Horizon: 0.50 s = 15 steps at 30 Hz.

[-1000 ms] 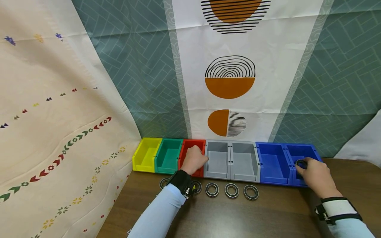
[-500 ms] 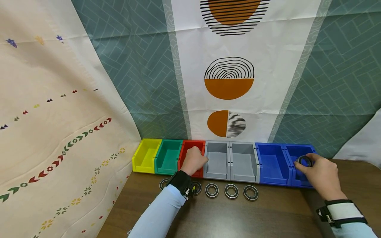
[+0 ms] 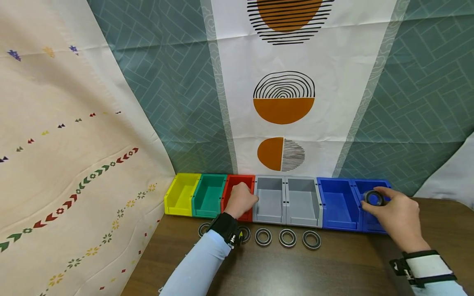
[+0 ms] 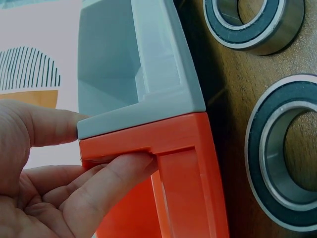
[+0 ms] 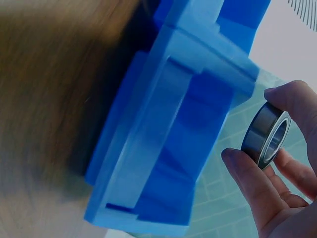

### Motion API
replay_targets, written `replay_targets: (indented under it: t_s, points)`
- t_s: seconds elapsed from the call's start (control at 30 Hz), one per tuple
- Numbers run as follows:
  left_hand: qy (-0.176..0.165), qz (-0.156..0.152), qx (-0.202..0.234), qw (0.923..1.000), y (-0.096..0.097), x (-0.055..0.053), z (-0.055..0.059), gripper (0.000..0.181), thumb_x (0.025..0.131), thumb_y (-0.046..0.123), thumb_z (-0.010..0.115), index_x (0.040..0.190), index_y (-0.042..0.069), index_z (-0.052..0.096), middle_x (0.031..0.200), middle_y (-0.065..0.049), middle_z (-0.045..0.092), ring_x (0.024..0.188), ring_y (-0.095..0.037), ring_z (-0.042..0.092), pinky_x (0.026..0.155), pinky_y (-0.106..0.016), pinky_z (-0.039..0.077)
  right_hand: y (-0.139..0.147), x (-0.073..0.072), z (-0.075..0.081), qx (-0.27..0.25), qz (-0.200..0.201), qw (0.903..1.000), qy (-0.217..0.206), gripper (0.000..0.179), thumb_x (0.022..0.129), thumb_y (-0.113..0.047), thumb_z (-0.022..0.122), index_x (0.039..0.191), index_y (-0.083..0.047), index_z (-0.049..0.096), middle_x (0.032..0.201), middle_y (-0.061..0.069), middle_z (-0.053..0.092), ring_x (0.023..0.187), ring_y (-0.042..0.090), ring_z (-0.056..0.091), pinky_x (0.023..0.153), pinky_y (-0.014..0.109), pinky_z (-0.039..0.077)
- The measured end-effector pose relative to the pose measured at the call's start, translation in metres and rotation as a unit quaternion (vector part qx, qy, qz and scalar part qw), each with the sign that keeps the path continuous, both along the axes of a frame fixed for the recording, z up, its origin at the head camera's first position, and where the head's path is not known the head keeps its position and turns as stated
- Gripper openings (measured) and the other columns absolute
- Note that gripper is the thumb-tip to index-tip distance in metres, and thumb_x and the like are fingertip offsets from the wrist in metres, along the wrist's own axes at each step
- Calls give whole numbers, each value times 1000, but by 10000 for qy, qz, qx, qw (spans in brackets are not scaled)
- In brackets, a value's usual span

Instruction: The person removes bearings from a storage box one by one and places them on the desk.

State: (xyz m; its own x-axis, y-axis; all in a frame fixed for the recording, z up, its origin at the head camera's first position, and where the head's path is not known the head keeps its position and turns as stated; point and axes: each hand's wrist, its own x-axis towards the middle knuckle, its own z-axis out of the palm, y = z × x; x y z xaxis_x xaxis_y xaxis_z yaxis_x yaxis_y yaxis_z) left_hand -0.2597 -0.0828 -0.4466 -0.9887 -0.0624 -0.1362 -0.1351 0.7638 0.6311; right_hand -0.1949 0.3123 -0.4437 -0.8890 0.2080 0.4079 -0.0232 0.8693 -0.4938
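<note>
My left hand [image 3: 241,200] reaches over the red bin [image 4: 143,136], its thumb on the grey bin [image 4: 141,113] side and its fingers inside the red one. Between them it pinches the two touching side walls. My right hand [image 3: 401,216] holds a ball bearing [image 5: 258,130] by the rim between thumb and fingers. The bearing is tilted, in the air over the rightmost blue bin [image 5: 148,153], apart from its walls. Several more bearings [image 4: 267,148] lie flat in a row on the table before the bins; my left wrist partly covers some.
The bins stand side by side against a patterned cloth [image 3: 177,82]: yellow [image 3: 181,195], green [image 3: 209,197], red, two grey, two blue. A cream cloth [image 3: 92,144] hangs at the left. The brown wooden table [image 3: 314,271] extends in front.
My right hand has lifted the bearing out of the rightmost blue bin, drawing back at first, then shifting slightly left. My left hand keeps its place at the red bin.
</note>
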Motion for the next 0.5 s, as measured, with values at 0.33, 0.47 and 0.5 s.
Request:
replay_targets:
  t_s: [0.33,0.47,0.5]
  points:
    - [29,17,-23,10000,0,1,1,35,78,17,62,50,12,43,45,-1,33,38,-20,44,38,-24,32,-23,11,10,-28,146,9996,243,61,61,-32,84,110,-1,67,91,27,65,64,26,60,41,24,35]
    - [55,10,-36,10000,0,1,1,35,78,18,63,50,12,43,45,0,33,39,-21,46,38,-24,34,-33,15,11,-54,268,9987,439,57,58,-28,85,106,-2,69,98,26,66,71,30,63,45,23,38]
    - [53,10,-31,10000,0,1,1,35,78,17,63,50,12,43,45,0,33,38,-21,46,38,-24,34,-35,16,10,-39,294,9983,505,57,57,-27,86,105,-3,69,98,25,66,72,31,63,46,23,39]
